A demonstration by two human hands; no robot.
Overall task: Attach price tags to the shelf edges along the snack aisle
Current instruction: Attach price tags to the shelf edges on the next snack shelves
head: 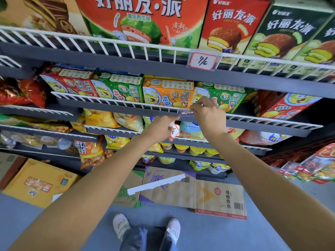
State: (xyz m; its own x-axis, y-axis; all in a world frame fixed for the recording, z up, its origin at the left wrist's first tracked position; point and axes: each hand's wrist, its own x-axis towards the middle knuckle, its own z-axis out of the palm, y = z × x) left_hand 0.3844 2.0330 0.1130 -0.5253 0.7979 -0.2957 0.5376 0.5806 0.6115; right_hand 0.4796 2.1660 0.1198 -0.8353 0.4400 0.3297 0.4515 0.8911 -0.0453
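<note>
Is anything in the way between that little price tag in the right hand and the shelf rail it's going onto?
Nothing visible. The right hand pinches the red-bordered white price tag right at the white wire shelf rail. The left hand, lower down, holds spare tags.

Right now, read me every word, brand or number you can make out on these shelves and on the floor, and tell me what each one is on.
"好丽友·派": watermelon pie box, top shelf.
"清凉西瓜味": same box.
"好丽友·派": red pie box.
"好丽友·派": dark green pie box.
"7/2", handwritten: hanging price tag.
"维他命水": flattened carton on the floor.
Handwriting on the tag under the right hand and on the tags in the left hand: mostly covered, unreadable.
Snack bags, small print: too blurred.
</note>
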